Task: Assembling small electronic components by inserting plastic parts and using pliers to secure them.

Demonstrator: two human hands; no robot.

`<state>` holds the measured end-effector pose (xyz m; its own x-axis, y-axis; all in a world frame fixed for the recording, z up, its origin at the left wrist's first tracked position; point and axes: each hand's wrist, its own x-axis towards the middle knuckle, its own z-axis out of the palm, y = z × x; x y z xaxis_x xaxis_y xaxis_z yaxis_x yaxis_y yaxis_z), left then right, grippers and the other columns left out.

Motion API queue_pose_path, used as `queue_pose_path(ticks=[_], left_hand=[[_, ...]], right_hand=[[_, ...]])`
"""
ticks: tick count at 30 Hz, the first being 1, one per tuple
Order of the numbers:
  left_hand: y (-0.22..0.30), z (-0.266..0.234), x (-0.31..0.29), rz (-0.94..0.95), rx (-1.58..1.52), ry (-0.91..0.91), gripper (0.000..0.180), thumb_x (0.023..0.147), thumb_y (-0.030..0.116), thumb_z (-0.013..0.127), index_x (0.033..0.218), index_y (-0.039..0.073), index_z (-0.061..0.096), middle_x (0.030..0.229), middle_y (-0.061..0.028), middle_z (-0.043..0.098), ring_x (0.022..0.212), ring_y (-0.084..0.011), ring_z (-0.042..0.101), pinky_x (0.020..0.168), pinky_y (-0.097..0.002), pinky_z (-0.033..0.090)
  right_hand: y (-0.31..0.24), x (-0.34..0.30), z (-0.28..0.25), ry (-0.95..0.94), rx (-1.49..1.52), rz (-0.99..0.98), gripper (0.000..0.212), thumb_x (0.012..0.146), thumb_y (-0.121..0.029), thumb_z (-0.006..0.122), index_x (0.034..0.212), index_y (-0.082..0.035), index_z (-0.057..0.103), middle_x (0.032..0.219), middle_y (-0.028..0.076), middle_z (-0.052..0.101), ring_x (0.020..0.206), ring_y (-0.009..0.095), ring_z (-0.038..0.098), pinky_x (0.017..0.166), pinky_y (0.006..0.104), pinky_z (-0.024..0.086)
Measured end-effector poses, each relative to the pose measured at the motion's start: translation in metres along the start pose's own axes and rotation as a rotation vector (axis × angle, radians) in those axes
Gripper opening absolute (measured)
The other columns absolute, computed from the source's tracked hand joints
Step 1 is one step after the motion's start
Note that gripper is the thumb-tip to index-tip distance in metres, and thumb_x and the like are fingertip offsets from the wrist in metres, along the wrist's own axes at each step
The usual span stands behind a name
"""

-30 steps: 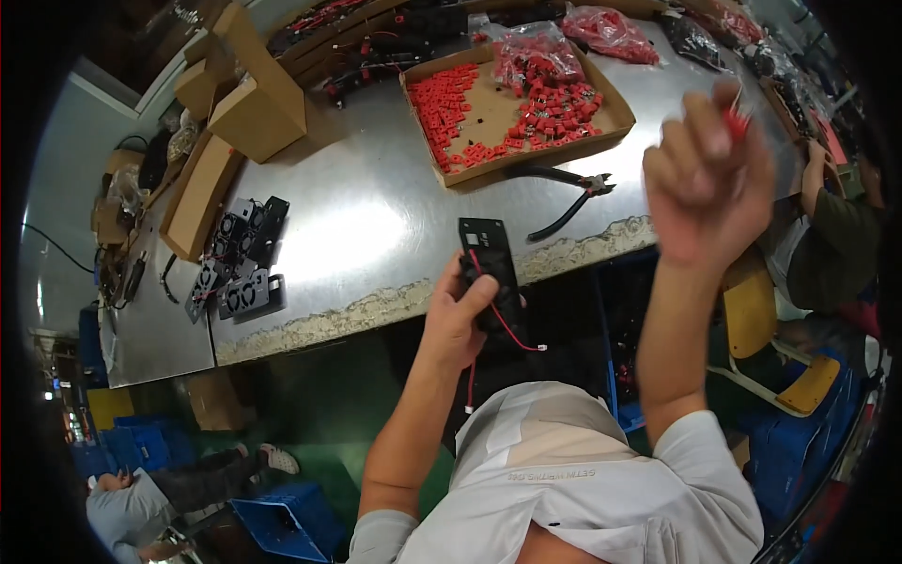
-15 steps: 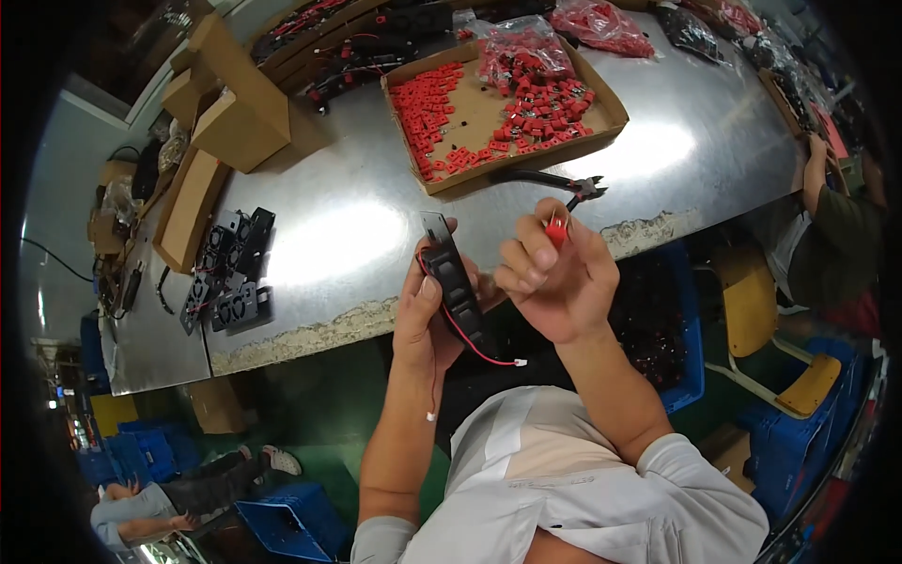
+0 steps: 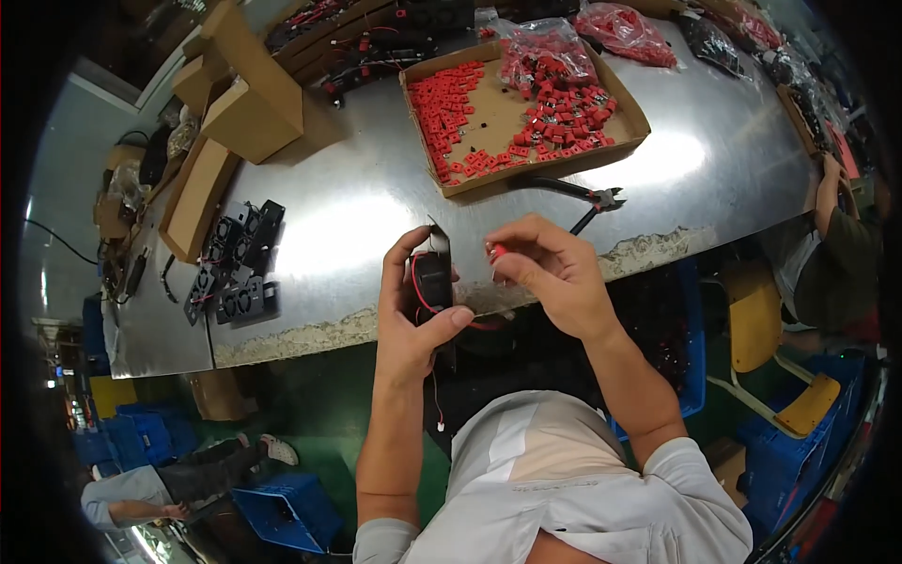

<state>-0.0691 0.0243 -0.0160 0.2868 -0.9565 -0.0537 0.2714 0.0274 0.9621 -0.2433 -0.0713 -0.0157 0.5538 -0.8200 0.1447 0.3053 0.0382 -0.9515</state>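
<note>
My left hand point(image 3: 402, 324) is wrapped round a black fan unit point(image 3: 433, 282) with a metal end plate, held upright just past the table's near edge. A red and black wire runs along the unit, and a thin lead ending in a white plug point(image 3: 440, 426) dangles below the hand. To its right, my right hand point(image 3: 568, 282) pinches a small red plastic part point(image 3: 497, 251) between thumb and fingers. That part faces the unit's upper end, with a gap between them. Fingers cover most of the red part.
A shallow cardboard tray point(image 3: 540, 169) of red parts lies ahead. Side cutters point(image 3: 573, 193) rest before it. Several fan units point(image 3: 235, 263) sit at left beside a cardboard box point(image 3: 254, 117). A blue bin point(image 3: 693, 357) and yellow chair point(image 3: 754, 320) stand right; other people work at both sides.
My right hand has moved slightly left and down, turning the red part toward the fan unit. My left hand has tilted the unit more upright, and its thumb has shifted lower.
</note>
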Motion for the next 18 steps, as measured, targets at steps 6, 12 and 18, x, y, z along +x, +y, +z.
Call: queue_pose_path(ticks=[6,12,18], left_hand=[[-0.001,-0.002,0.003,-0.008,-0.229,-0.021,0.083,0.073,0.019,0.08,0.146,0.005,0.044,0.13,-0.0135,0.059,0.102,-0.018,0.061,0.092,-0.0324,0.052],[-0.01,-0.006,-0.002,0.036,-0.297,-0.081,0.085,0.077,0.024,0.083,0.147,-0.001,0.042,0.134,-0.0143,0.057,0.118,-0.0237,0.06,0.1,-0.0367,0.052],[-0.01,-0.024,-0.001,0.106,-0.107,-0.173,0.082,0.077,0.011,0.085,0.146,-0.002,0.042,0.135,-0.0149,0.057,0.122,-0.0235,0.06,0.103,-0.0366,0.05]], right_hand=[[-0.003,0.008,0.013,-0.006,0.01,0.03,0.024,0.093,0.001,0.066,0.118,0.005,0.065,0.111,0.008,0.062,0.097,0.013,0.065,0.087,0.0258,0.053],[-0.006,0.011,0.019,-0.058,-0.342,-0.078,0.022,0.092,0.003,0.066,0.114,0.006,0.067,0.109,0.01,0.063,0.098,0.015,0.065,0.085,0.0258,0.054],[-0.003,0.012,0.021,-0.072,-0.396,-0.138,0.022,0.091,0.005,0.065,0.113,0.006,0.067,0.109,0.011,0.063,0.097,0.016,0.065,0.085,0.0264,0.054]])
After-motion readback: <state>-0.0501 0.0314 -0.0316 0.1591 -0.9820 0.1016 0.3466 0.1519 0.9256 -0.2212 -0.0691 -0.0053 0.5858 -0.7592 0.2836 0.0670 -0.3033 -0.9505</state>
